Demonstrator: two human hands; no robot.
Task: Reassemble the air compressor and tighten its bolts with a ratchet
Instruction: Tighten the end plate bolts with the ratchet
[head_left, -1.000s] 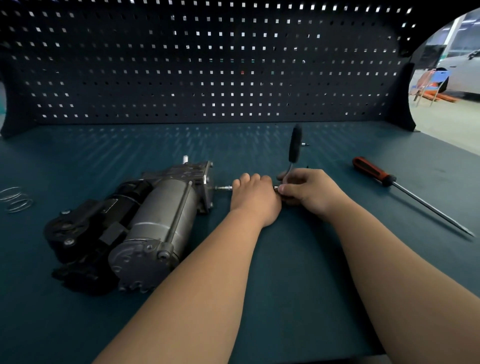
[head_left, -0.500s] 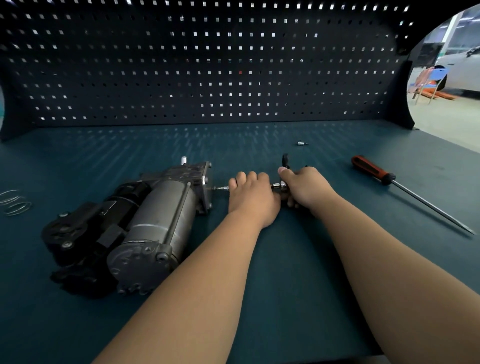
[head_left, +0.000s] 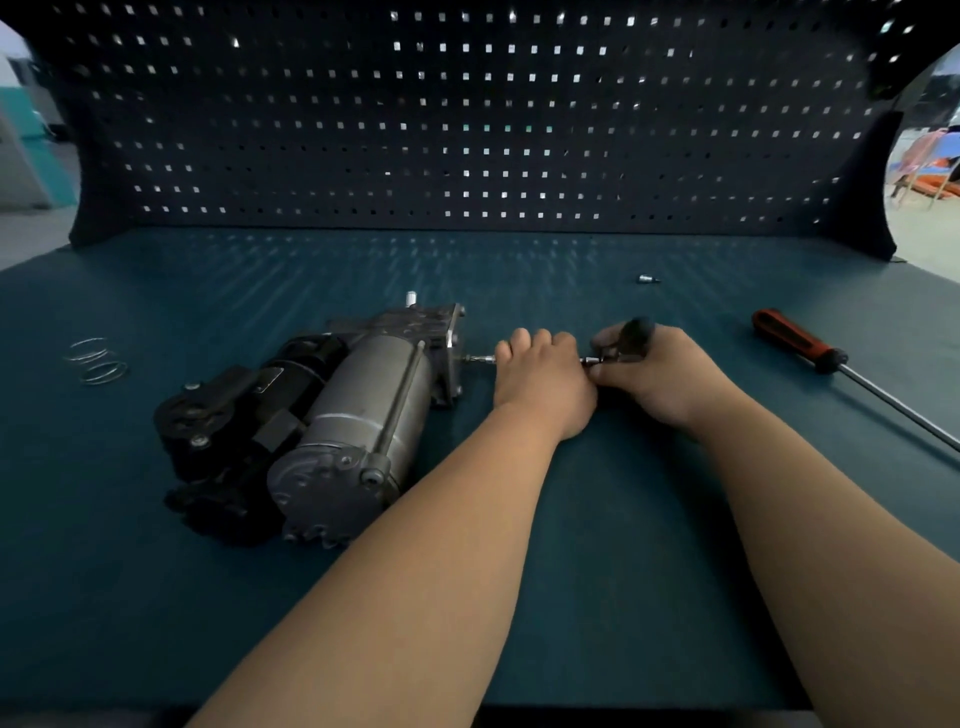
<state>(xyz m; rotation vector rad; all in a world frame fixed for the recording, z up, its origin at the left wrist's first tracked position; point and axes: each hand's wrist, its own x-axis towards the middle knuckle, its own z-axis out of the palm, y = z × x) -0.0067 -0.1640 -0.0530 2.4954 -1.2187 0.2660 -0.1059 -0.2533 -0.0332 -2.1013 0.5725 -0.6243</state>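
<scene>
The air compressor (head_left: 332, 415), a grey cylinder with black motor parts, lies on its side at the left of the bench. A thin extension bar (head_left: 480, 358) runs from its right end plate toward my hands. My left hand (head_left: 540, 379) is curled round that bar. My right hand (head_left: 665, 374) grips the ratchet (head_left: 631, 338), whose black handle lies low under my fingers, just right of the left hand. The bolt at the bar's tip is too small to make out.
A red-handled screwdriver (head_left: 800, 345) lies at the right, its shaft pointing toward the front right edge. A small loose socket or bolt (head_left: 647, 279) sits behind my hands. Wire rings (head_left: 98, 358) lie at the far left. A pegboard (head_left: 467, 130) walls the back.
The ratchet handle stood upright a second ago; my right hand has swung it down and away until it lies low. The left hand has stayed on the bar.
</scene>
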